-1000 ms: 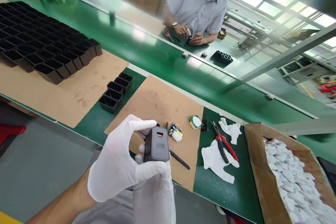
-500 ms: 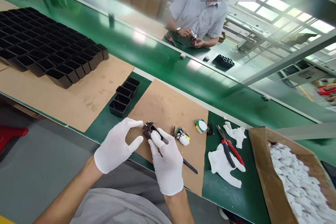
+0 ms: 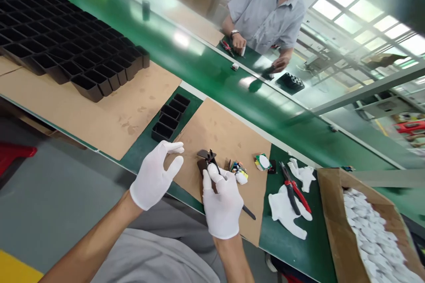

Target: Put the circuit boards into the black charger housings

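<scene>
Both my hands wear white gloves. My right hand is closed around a dark grey charger, pressing it onto the brown cardboard sheet with its plug pins pointing up. My left hand hovers just left of the charger, fingers apart and holding nothing. A thin black tool lies on the cardboard, partly hidden under my right hand. A small circuit board with coloured parts lies just right of the charger.
Red-handled pliers and loose white gloves lie on the green bench. A cardboard box of white parts stands at right. Black trays fill the left; a small black tray sits nearer. Across the conveyor, another person's hands work.
The charger came down from in front of the camera onto the cardboard. My left hand let go of it and opened; my right hand now holds it alone.
</scene>
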Demonstrator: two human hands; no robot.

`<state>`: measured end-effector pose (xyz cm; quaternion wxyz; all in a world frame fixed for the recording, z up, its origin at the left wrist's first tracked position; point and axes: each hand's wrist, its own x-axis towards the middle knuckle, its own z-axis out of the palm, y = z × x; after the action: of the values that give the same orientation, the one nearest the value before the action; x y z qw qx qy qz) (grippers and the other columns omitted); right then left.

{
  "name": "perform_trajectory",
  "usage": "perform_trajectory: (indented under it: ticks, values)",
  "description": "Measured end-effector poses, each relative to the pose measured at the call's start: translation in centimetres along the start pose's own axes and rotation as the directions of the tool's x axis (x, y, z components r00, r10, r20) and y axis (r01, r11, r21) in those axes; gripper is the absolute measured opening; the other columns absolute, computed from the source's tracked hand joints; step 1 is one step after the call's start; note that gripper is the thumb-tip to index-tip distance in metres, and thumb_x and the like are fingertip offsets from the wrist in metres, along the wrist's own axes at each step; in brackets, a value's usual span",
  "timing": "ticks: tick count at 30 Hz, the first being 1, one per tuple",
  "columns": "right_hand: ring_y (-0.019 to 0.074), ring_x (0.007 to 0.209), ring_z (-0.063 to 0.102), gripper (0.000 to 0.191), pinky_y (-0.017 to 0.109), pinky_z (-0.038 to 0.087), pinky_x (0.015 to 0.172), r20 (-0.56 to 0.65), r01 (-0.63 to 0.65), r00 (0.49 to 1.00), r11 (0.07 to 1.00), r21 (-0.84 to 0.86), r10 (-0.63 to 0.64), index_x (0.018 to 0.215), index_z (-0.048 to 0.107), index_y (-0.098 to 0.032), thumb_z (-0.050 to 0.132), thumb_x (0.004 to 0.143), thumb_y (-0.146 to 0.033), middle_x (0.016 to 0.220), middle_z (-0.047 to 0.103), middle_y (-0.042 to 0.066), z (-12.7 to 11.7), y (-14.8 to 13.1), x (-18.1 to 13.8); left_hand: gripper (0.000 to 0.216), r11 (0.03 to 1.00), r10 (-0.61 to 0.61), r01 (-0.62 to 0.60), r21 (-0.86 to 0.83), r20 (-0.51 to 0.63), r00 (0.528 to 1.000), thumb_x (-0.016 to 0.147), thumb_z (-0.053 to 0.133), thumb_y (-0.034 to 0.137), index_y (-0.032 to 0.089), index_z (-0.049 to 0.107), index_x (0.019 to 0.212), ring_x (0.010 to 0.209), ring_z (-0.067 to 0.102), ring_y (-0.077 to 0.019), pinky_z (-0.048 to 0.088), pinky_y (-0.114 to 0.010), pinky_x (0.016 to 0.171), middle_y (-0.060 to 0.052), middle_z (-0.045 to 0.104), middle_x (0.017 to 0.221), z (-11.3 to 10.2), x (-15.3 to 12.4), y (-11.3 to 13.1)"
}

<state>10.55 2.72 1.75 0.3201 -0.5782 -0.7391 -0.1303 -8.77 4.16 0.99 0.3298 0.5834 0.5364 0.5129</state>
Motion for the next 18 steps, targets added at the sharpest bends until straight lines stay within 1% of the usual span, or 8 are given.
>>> perform_trajectory:
  ticks: [1, 3, 6, 8, 10, 12, 15, 18]
  values:
    - [0.0175, 0.083, 0.078, 0.021, 0.025, 0.060, 0.070, 0.003, -0.001, 1.000, 1.000, 0.003, 0.001, 0.113, 0.078, -0.022, 0.059, 0.108, -0.027, 0.095, 0.077, 0.007, 0.4, 0.1, -0.3, 0.024, 1.000, -0.004, 0.004, 0.002, -0.001, 1.000, 0.105, 0.056, 0.030, 0.022, 0.065, 0.126, 0.111, 0.075, -0.0221, 0.060, -0.042, 0.104, -0.007, 0.076, 0.116, 0.0, 0.0, 0.0]
    - [0.0165, 0.083, 0.078, 0.019, 0.025, 0.061, 0.073, 0.002, 0.013, 1.000, 1.000, 0.021, -0.013, 0.112, 0.078, -0.023, 0.059, 0.108, -0.027, 0.095, 0.078, 0.006, 0.2, 0.0, -0.2, 0.024, 1.000, -0.011, 0.011, 0.012, 0.000, 1.000, 0.105, 0.056, 0.031, 0.022, 0.065, 0.125, 0.110, 0.075, -0.0220, 0.060, -0.042, 0.104, -0.007, 0.076, 0.115, 0.0, 0.0, 0.1]
    - [0.0157, 0.086, 0.079, 0.015, 0.025, 0.061, 0.080, -0.029, 0.024, 0.999, 0.999, 0.048, -0.023, 0.114, 0.077, -0.025, 0.064, 0.106, -0.023, 0.100, 0.079, 0.004, -2.2, -0.6, 1.2, 0.024, 0.999, -0.015, 0.015, 0.034, 0.015, 1.000, 0.105, 0.056, 0.030, 0.021, 0.064, 0.125, 0.111, 0.075, -0.0220, 0.060, -0.043, 0.104, -0.007, 0.076, 0.116, 0.0, 0.0, 0.3]
    - [0.0160, 0.089, 0.079, 0.017, 0.025, 0.060, 0.078, -0.088, 0.005, 0.996, 0.999, 0.037, -0.002, 0.115, 0.077, -0.028, 0.072, 0.101, -0.020, 0.106, 0.079, 0.004, -3.9, -1.2, 2.2, 0.024, 0.999, -0.014, 0.013, 0.034, 0.021, 1.000, 0.104, 0.056, 0.030, 0.021, 0.064, 0.125, 0.112, 0.075, -0.0221, 0.060, -0.043, 0.104, -0.008, 0.076, 0.115, 0.0, 0.0, 0.3]
    - [0.0166, 0.090, 0.080, 0.022, 0.024, 0.060, 0.075, -0.125, -0.018, 0.992, 0.999, 0.028, 0.021, 0.116, 0.077, -0.030, 0.076, 0.098, -0.018, 0.109, 0.079, 0.003, -4.6, -1.7, 2.4, 0.023, 0.999, -0.015, 0.014, 0.033, 0.015, 1.000, 0.104, 0.056, 0.031, 0.021, 0.064, 0.124, 0.112, 0.075, -0.0224, 0.061, -0.042, 0.103, -0.007, 0.076, 0.115, 0.0, 0.0, 0.4]
    - [0.0167, 0.090, 0.080, 0.022, 0.025, 0.062, 0.078, -0.095, -0.017, 0.995, 0.998, 0.063, 0.023, 0.117, 0.077, -0.030, 0.075, 0.099, -0.018, 0.107, 0.079, 0.004, -3.9, -1.8, 1.8, 0.024, 0.999, -0.014, 0.013, 0.038, 0.011, 1.000, 0.105, 0.055, 0.031, 0.022, 0.064, 0.125, 0.113, 0.075, -0.0226, 0.061, -0.042, 0.103, -0.007, 0.076, 0.115, 0.1, 0.0, 0.4]
    - [0.0172, 0.095, 0.081, 0.021, 0.027, 0.065, 0.086, -0.022, -0.021, 0.999, 0.991, 0.131, 0.024, 0.121, 0.076, -0.025, 0.069, 0.102, -0.019, 0.109, 0.080, 0.007, -1.6, -1.6, 0.1, 0.024, 0.999, -0.004, 0.004, 0.055, 0.011, 1.000, 0.106, 0.055, 0.030, 0.021, 0.063, 0.126, 0.113, 0.075, -0.0223, 0.061, -0.042, 0.103, -0.008, 0.076, 0.116, 0.1, 0.0, 0.4]
    - [0.0189, 0.100, 0.081, 0.023, 0.031, 0.065, 0.094, -0.026, -0.037, 0.999, 0.989, 0.141, 0.041, 0.124, 0.076, -0.023, 0.072, 0.101, -0.020, 0.113, 0.081, 0.008, -0.3, -1.2, -0.9, 0.024, 0.998, 0.003, -0.004, 0.069, 0.015, 1.000, 0.106, 0.055, 0.029, 0.021, 0.063, 0.127, 0.112, 0.075, -0.0222, 0.061, -0.042, 0.103, -0.008, 0.076, 0.116, 0.1, -0.1, 0.4]
